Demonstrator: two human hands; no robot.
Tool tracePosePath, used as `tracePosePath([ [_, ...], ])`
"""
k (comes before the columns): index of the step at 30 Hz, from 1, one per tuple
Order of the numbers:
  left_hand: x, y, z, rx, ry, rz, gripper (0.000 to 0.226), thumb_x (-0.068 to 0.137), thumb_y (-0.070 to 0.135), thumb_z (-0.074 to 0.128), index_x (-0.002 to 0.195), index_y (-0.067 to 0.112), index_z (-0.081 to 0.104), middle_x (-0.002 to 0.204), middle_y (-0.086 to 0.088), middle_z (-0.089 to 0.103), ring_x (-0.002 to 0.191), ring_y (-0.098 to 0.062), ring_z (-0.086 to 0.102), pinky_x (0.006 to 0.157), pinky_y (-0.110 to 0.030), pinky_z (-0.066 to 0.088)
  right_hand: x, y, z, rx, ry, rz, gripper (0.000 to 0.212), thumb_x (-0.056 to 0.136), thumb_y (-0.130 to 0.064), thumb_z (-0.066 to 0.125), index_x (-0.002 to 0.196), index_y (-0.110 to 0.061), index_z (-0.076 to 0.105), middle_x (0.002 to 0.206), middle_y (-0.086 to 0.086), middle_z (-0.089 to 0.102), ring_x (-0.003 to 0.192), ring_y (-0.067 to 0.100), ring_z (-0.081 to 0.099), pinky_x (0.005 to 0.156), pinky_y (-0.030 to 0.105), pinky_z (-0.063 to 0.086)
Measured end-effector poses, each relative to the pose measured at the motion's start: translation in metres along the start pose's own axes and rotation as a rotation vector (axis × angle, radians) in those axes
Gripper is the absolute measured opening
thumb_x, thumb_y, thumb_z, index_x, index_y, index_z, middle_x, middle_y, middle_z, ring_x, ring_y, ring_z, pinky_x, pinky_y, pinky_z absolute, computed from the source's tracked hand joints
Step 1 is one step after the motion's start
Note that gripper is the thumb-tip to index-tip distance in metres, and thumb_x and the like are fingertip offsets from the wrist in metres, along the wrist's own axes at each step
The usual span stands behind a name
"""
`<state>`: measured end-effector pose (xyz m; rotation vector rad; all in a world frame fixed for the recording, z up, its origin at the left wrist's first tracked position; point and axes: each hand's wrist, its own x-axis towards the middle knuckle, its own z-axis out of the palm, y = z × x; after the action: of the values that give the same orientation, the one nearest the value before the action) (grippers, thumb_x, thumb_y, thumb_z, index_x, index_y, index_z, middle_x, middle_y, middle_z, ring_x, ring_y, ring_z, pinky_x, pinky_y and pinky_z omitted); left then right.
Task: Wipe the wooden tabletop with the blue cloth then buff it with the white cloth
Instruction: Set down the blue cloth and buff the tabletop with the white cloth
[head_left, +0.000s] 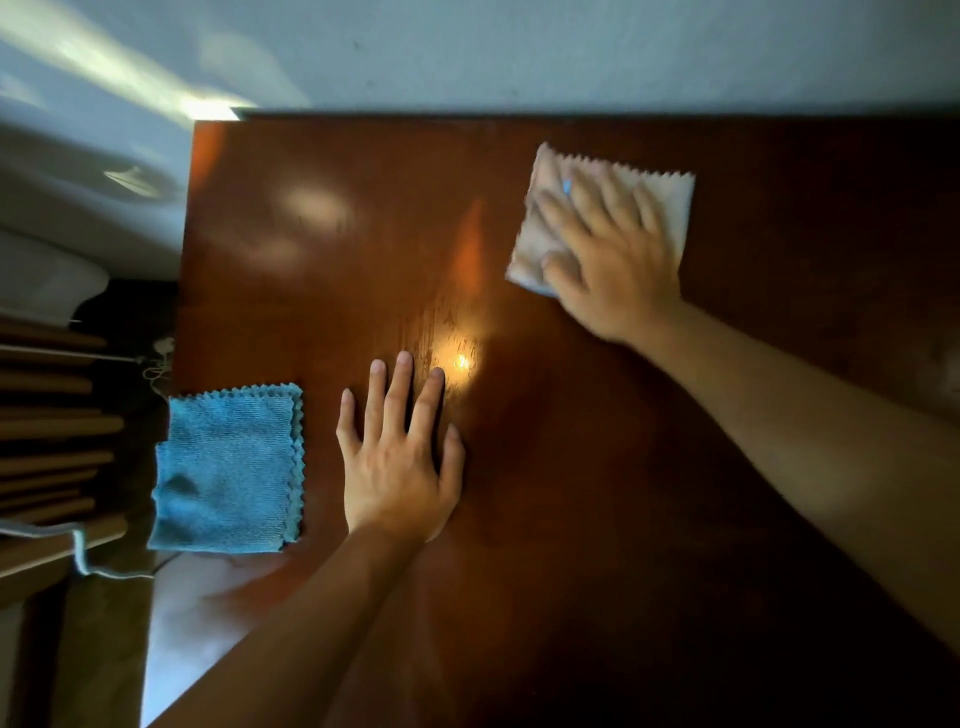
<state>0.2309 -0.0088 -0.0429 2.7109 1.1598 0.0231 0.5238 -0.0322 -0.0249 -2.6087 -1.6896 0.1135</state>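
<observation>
Glossy dark wood fills most of the frame: our desk (571, 467), backed by a pale wall (571, 52) along the top. Our right hand (613, 260), upper right, presses the white cloth (670, 202) flat with fingers spread, blurred. Our left hand (400, 457), lower centre, rests palm-down on bare wood, fingers straight and slightly apart. Just left of it, the folded blue cloth (228, 467) overhangs the desk's left edge.
</observation>
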Motion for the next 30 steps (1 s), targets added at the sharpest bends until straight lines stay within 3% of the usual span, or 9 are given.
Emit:
tracePosePath([
  [4, -0.001, 0.0, 0.0, -0.005, 0.017, 0.0, 0.058, 0.101, 0.045, 0.035, 0.154, 0.021, 0.035, 0.165, -0.009, 0.024, 0.156, -0.028, 0.01, 0.122, -0.059, 0.012, -0.069, -0.022, 0.01, -0.003, -0.056, -0.169, 0.067, 0.1, -0.054, 0.03, 0.162, -0.03, 0.025, 0.171, 0.003, 0.019, 0.159, 0.03, 0.009, 0.126, 0.056, 0.012],
  [7, 0.0, 0.0, 0.0, -0.005, 0.013, -0.004, 0.058, 0.101, 0.045, 0.035, 0.154, 0.021, 0.035, 0.165, -0.01, 0.024, 0.156, -0.028, 0.009, 0.122, -0.059, 0.011, -0.062, -0.01, 0.009, -0.007, -0.078, -0.234, 0.066, 0.1, -0.058, 0.03, 0.161, -0.033, 0.027, 0.17, 0.003, 0.02, 0.158, 0.029, 0.012, 0.127, 0.054, 0.012],
  [10, -0.001, 0.0, -0.002, -0.011, 0.009, -0.007, 0.058, 0.101, 0.044, 0.035, 0.154, 0.021, 0.036, 0.165, -0.01, 0.025, 0.156, -0.028, 0.009, 0.122, -0.059, 0.011, -0.021, 0.007, 0.003, -0.002, -0.024, -0.104, 0.062, 0.1, -0.053, 0.032, 0.159, -0.034, 0.033, 0.168, 0.002, 0.028, 0.157, 0.029, 0.02, 0.127, 0.05, 0.014],
  [13, -0.001, 0.001, -0.003, -0.015, 0.017, -0.002, 0.057, 0.101, 0.044, 0.036, 0.153, 0.021, 0.037, 0.165, -0.01, 0.025, 0.156, -0.029, 0.01, 0.123, -0.058, 0.01, -0.005, 0.006, 0.002, -0.018, -0.013, -0.001, 0.063, 0.099, -0.049, 0.026, 0.16, -0.032, 0.032, 0.169, 0.001, 0.025, 0.158, 0.029, 0.017, 0.127, 0.049, 0.01],
  [20, 0.0, 0.0, 0.0, -0.016, 0.037, 0.001, 0.057, 0.101, 0.044, 0.036, 0.154, 0.022, 0.034, 0.165, -0.01, 0.025, 0.155, -0.029, 0.011, 0.122, -0.058, 0.01, -0.113, -0.059, 0.019, 0.036, -0.081, -0.125, 0.07, 0.099, -0.058, 0.029, 0.163, -0.033, 0.017, 0.172, 0.004, 0.011, 0.159, 0.03, 0.004, 0.126, 0.057, 0.011],
  [23, 0.0, 0.002, -0.001, -0.01, 0.031, -0.003, 0.057, 0.101, 0.045, 0.036, 0.154, 0.022, 0.035, 0.165, -0.01, 0.025, 0.155, -0.029, 0.011, 0.122, -0.058, 0.01, -0.113, -0.049, 0.018, 0.017, -0.109, -0.215, 0.07, 0.098, -0.06, 0.027, 0.162, -0.034, 0.016, 0.172, 0.003, 0.012, 0.159, 0.029, 0.005, 0.127, 0.055, 0.01],
  [26, 0.0, 0.002, -0.003, -0.008, 0.007, -0.015, 0.058, 0.102, 0.045, 0.035, 0.155, 0.022, 0.034, 0.166, -0.009, 0.023, 0.156, -0.028, 0.008, 0.123, -0.056, 0.007, -0.071, -0.029, 0.011, 0.07, -0.072, -0.114, 0.067, 0.097, -0.059, 0.028, 0.16, -0.034, 0.028, 0.17, 0.005, 0.023, 0.158, 0.03, 0.014, 0.126, 0.053, 0.013],
  [30, -0.001, 0.002, -0.003, -0.021, 0.034, -0.006, 0.057, 0.102, 0.044, 0.036, 0.154, 0.022, 0.034, 0.165, -0.009, 0.024, 0.156, -0.028, 0.009, 0.124, -0.054, 0.006, -0.05, -0.025, 0.012, 0.056, -0.062, 0.011, 0.07, 0.097, -0.056, 0.027, 0.162, -0.031, 0.024, 0.172, 0.003, 0.015, 0.159, 0.031, 0.006, 0.128, 0.053, 0.006],
])
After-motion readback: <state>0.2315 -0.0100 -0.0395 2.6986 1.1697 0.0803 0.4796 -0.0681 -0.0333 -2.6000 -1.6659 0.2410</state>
